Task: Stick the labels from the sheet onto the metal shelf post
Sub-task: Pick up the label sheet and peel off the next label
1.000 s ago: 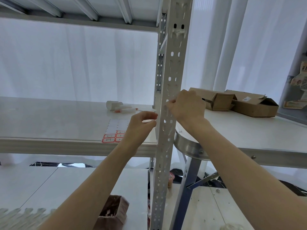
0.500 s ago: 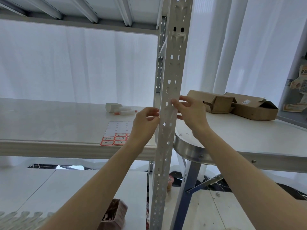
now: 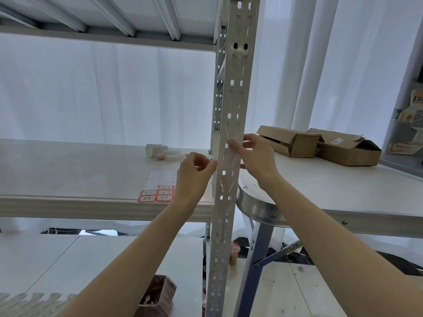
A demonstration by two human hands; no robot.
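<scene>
The perforated grey metal shelf post (image 3: 237, 92) stands upright in the middle. A pale label (image 3: 229, 157) lies across its front at hand height, hard to make out against the metal. My left hand (image 3: 194, 173) pinches the label's left end at the post's left edge. My right hand (image 3: 256, 154) has its thumb on the label on the post's front, with its fingers at the post's right side. The label sheet (image 3: 158, 188) lies on the white shelf board (image 3: 68, 170), with red-bordered labels left in its near rows.
A white roll and tubes (image 3: 160, 152) lie further back on the shelf. Two open cardboard boxes (image 3: 320, 145) sit on the white table (image 3: 343, 193) to the right. A brown container (image 3: 158, 296) stands on the lower shelf. White curtains hang behind.
My left hand rose to the post's left edge. My right hand turned from covering the post with its knuckles to laying its thumb on the front.
</scene>
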